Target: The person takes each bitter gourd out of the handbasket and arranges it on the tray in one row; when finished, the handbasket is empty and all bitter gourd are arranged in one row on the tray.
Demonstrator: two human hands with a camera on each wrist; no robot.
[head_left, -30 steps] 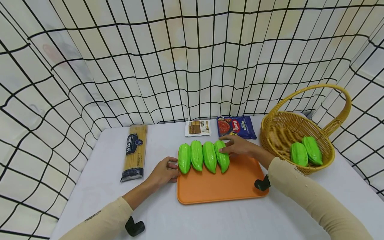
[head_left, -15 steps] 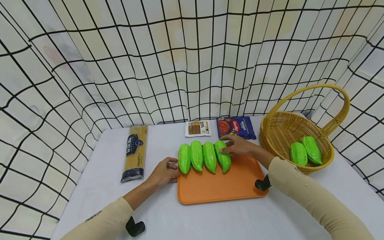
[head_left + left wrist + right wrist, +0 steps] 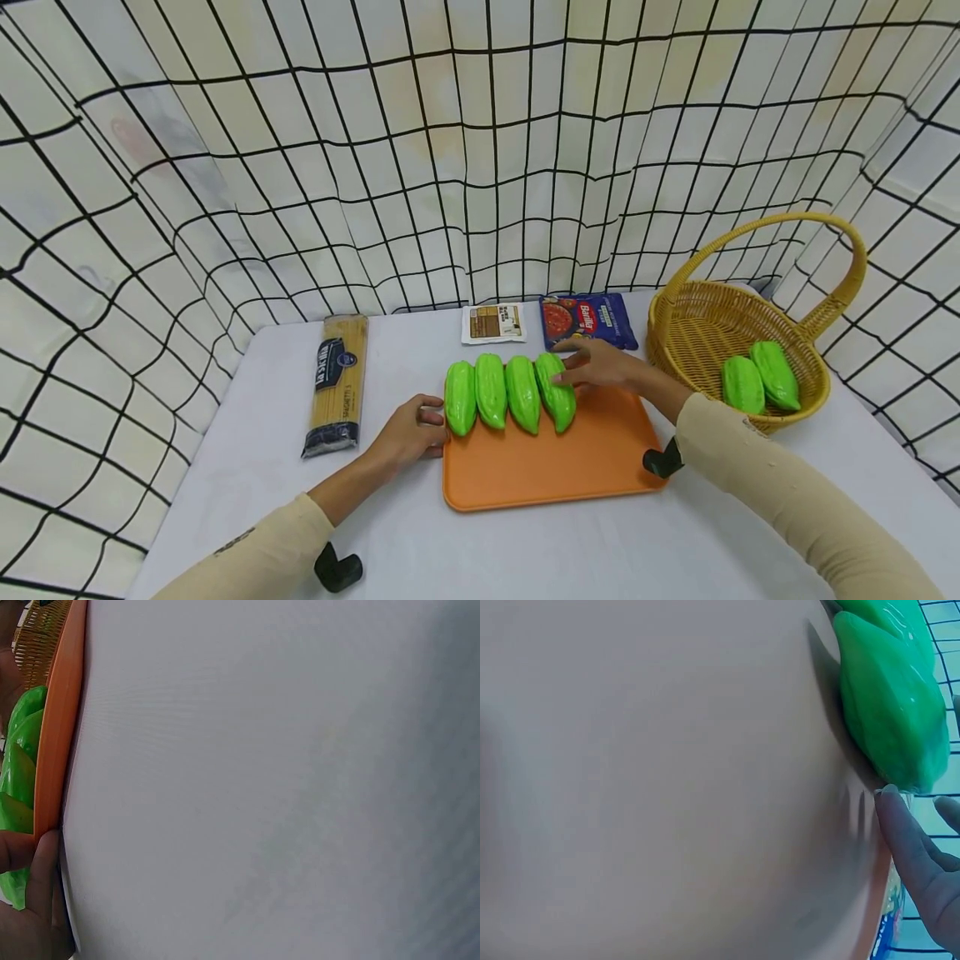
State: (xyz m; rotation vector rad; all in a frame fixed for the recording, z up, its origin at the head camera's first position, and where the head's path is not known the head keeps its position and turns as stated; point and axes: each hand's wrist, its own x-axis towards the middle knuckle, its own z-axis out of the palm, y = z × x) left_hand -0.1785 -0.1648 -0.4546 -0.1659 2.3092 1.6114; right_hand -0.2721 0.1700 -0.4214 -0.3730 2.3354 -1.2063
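Note:
Several green ridged fruits, like star fruit, lie side by side along the back left of an orange tray (image 3: 555, 467). My right hand (image 3: 600, 364) reaches over the tray's back edge and holds the upper end of the rightmost fruit (image 3: 556, 404) between thumb and fingers. Close up in the right wrist view, one fingertip touches the end of that green fruit (image 3: 892, 705). At the tray's left edge, my left hand (image 3: 408, 429) pinches the rim. The left wrist view shows digits on both sides of the orange rim (image 3: 56, 750).
A wicker basket (image 3: 686, 358) with a tall handle stands right of the tray and holds two more green fruits. Behind the tray lie a small white packet (image 3: 493, 323) and a blue Barilla pouch (image 3: 588, 321). A spaghetti pack (image 3: 337, 387) lies at the left. Black netting surrounds the table.
The rightmost fruit's lower tip has shifted slightly to the right under my right hand. My left hand stays at the tray rim.

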